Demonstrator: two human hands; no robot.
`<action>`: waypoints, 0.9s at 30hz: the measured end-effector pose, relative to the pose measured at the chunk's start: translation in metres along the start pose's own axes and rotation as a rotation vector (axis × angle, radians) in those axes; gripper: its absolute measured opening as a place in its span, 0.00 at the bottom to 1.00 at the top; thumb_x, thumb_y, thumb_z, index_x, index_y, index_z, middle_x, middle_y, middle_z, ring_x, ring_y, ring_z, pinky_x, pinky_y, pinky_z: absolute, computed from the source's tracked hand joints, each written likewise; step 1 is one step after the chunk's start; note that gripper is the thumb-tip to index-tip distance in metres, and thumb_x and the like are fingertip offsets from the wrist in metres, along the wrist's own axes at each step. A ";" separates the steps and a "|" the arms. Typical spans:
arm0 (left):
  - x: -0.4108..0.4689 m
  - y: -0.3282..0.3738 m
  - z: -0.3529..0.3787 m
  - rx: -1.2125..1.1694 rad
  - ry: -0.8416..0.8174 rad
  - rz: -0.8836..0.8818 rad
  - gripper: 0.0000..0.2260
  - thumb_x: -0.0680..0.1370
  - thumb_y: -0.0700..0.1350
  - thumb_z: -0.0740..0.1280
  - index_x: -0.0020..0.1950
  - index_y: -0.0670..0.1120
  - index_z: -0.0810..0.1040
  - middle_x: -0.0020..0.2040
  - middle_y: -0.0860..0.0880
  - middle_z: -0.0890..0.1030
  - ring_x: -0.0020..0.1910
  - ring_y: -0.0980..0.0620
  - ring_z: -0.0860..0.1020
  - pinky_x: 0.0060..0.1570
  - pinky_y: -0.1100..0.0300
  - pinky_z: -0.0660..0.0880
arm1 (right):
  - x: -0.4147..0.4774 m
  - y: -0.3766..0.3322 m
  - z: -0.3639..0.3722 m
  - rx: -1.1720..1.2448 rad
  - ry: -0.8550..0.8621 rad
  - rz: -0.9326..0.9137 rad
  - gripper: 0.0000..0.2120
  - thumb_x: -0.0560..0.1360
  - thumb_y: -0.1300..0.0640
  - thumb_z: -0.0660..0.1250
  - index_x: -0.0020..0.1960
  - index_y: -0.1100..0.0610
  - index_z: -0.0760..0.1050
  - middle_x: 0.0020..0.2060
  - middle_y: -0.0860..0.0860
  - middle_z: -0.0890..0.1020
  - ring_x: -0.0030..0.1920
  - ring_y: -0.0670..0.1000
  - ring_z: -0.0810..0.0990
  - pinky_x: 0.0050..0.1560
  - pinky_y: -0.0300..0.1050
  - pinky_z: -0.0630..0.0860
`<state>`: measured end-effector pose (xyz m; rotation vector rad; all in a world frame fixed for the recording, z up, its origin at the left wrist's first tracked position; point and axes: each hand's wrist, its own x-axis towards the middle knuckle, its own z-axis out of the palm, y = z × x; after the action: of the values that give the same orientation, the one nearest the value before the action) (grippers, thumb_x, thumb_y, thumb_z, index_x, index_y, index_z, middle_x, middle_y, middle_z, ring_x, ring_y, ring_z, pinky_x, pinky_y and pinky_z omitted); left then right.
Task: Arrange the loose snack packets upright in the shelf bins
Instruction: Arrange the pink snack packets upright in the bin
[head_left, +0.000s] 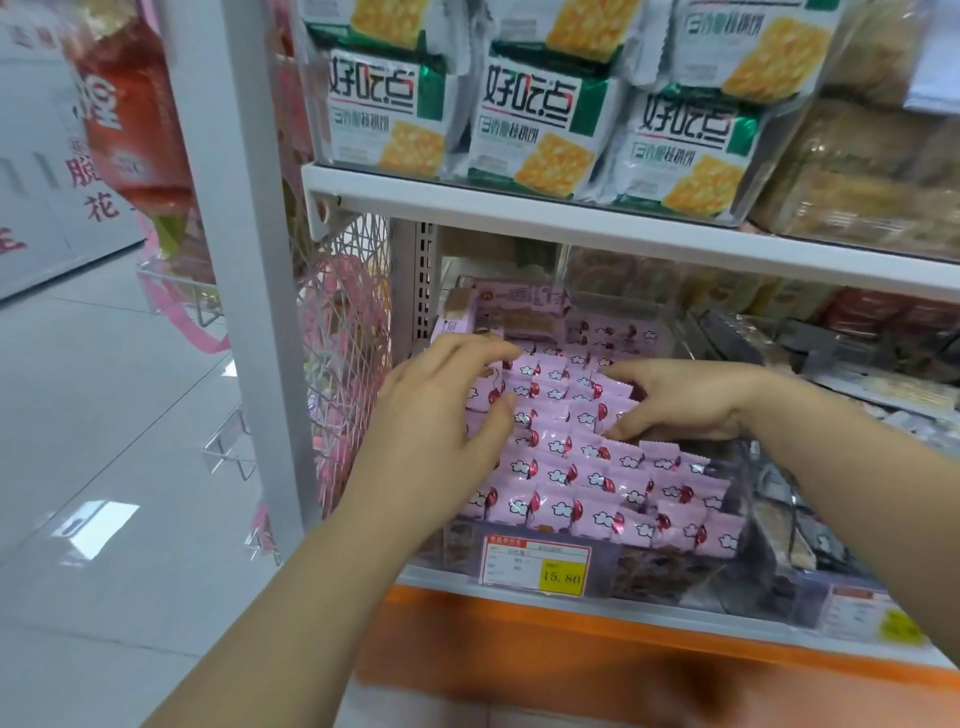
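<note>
A few pink packets (571, 467) are hidden under the left hand (441, 431). Small print on the price tag (511, 564) can't be read, and the red bag (124, 104) is blurred and cut off up top.

"好吃点" cracker packs (535, 135); "15.80" price tag (535, 566)
</note>
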<state>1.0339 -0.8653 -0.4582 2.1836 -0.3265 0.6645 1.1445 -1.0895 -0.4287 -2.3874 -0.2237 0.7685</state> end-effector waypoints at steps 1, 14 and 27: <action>0.000 0.000 0.000 -0.004 0.001 -0.002 0.16 0.76 0.50 0.61 0.63 0.54 0.75 0.58 0.60 0.74 0.59 0.58 0.73 0.57 0.44 0.74 | 0.002 0.000 0.003 -0.168 0.052 0.015 0.36 0.73 0.63 0.70 0.76 0.54 0.56 0.73 0.54 0.65 0.67 0.53 0.71 0.69 0.48 0.67; -0.001 -0.005 -0.010 0.024 0.028 -0.011 0.15 0.77 0.47 0.64 0.63 0.55 0.75 0.56 0.62 0.72 0.56 0.58 0.74 0.58 0.45 0.73 | -0.016 -0.014 0.000 -0.456 0.250 -0.017 0.42 0.70 0.50 0.74 0.76 0.53 0.54 0.74 0.52 0.62 0.71 0.54 0.66 0.70 0.47 0.63; 0.003 -0.021 -0.018 0.095 -0.028 -0.189 0.23 0.77 0.45 0.66 0.71 0.53 0.67 0.68 0.52 0.70 0.65 0.53 0.69 0.59 0.64 0.63 | -0.020 -0.080 0.054 -0.393 0.325 -0.549 0.38 0.72 0.52 0.71 0.75 0.44 0.54 0.72 0.49 0.61 0.71 0.48 0.62 0.64 0.36 0.59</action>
<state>1.0393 -0.8378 -0.4603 2.2812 -0.1025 0.5541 1.0990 -1.0056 -0.4056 -2.5728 -0.9139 0.0801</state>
